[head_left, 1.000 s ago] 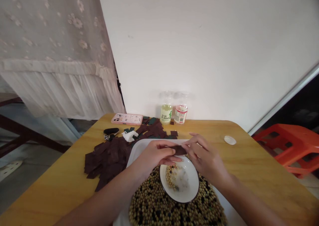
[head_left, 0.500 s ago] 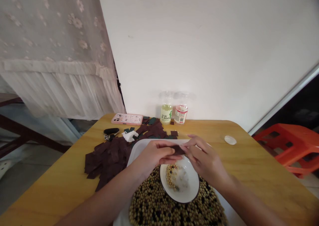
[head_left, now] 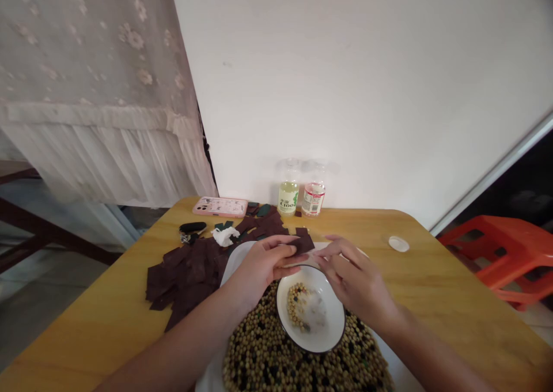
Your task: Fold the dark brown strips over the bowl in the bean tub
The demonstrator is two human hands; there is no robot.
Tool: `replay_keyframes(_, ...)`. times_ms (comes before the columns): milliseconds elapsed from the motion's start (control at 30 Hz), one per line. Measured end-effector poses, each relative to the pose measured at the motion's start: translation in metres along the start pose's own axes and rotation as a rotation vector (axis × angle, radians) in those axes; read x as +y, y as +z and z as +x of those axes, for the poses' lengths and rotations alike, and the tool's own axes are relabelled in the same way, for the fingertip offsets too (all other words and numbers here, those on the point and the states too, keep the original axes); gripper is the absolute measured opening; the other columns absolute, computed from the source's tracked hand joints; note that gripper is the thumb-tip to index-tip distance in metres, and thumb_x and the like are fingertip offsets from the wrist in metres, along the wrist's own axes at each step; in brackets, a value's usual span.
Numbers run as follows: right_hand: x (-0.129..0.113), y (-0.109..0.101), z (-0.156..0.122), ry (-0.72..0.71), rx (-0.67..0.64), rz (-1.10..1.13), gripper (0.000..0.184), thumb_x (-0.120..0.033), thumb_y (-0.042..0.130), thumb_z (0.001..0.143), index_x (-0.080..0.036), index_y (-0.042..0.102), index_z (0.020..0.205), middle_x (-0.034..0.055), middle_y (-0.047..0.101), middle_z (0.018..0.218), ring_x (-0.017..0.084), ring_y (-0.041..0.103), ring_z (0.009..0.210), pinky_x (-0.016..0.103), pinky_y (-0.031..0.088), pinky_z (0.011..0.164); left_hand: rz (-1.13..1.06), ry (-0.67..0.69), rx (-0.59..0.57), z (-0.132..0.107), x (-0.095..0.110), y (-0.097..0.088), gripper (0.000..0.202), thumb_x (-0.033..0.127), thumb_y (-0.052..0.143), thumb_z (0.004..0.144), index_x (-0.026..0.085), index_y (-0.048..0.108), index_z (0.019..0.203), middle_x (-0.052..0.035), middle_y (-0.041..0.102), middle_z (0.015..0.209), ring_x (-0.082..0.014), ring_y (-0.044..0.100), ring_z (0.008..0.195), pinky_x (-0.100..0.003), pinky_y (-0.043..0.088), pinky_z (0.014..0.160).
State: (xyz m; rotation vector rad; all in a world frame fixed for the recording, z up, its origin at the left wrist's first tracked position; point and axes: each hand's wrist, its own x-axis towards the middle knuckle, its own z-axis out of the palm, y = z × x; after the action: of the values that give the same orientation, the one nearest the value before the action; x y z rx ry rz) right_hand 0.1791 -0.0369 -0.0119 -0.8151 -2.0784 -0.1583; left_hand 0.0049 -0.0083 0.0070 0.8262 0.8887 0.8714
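Observation:
My left hand (head_left: 270, 259) pinches a small dark maroon flat piece (head_left: 305, 241) between thumb and fingers, above the far rim of a white bowl (head_left: 322, 340). Just to the right, my right hand (head_left: 356, 274) has thumb and index fingertip pressed together; whatever they hold is too small to make out. The maroon piece is apart from the right fingertips. Small yellowish bead-like balls (head_left: 297, 305) lie in the bowl's left part. The bowl rests on a layer of tan and black balls (head_left: 268, 351) in a white tray (head_left: 237, 256).
A heap of maroon pieces (head_left: 190, 271) covers the wooden table's left side. Behind it lie a crumpled white tissue (head_left: 224, 236), a black key fob (head_left: 192, 227) and a pink phone (head_left: 220, 206). Two bottles (head_left: 287, 196) stand by the wall. A white lid (head_left: 398, 243) lies right.
The maroon piece has moved up and left with my left hand, away from my right fingertips. My right hand has hardly moved. The bowl and tray stay in place.

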Motion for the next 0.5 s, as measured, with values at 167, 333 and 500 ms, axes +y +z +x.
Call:
replay_keyframes(167,-0.0022,0.0003,0.0035,0.085,0.098,-0.014,0.023,-0.001,0.051,0.079,-0.02,0.044,0.068,0.0007,0.05,0.074,0.013,0.053,0.077,0.036,0.048,0.085,-0.048,-0.051,0.007,0.0032,-0.0005,-0.0008,0.01,0.012,0.06,0.071,0.016,0.055,0.079,-0.0039,0.069,0.072,-0.0187,0.068,0.074,-0.024,0.053,0.063)
replay_keyframes(333,-0.005,-0.0007,0.0057,0.133,0.124,-0.006,0.024,-0.002,0.051,0.079,-0.02,0.042,0.067,0.0009,0.051,0.076,0.012,0.056,0.079,0.028,0.05,0.077,-0.004,-0.064,-0.062,0.0027,-0.0032,-0.0004,0.012,0.016,0.065,0.068,0.016,0.058,0.077,-0.002,0.067,0.071,-0.0157,0.066,0.069,-0.027,0.052,0.069)
replay_keyframes(500,-0.007,-0.004,0.0065,0.144,0.148,0.044,0.03,-0.003,0.052,0.079,-0.02,0.037,0.06,-0.0005,0.051,0.073,0.013,0.058,0.082,0.028,0.05,0.077,0.037,-0.055,-0.196,-0.0016,-0.0043,0.0003,0.012,0.018,0.069,0.064,0.013,0.062,0.073,-0.0018,0.065,0.072,-0.0139,0.065,0.073,-0.027,0.051,0.076)
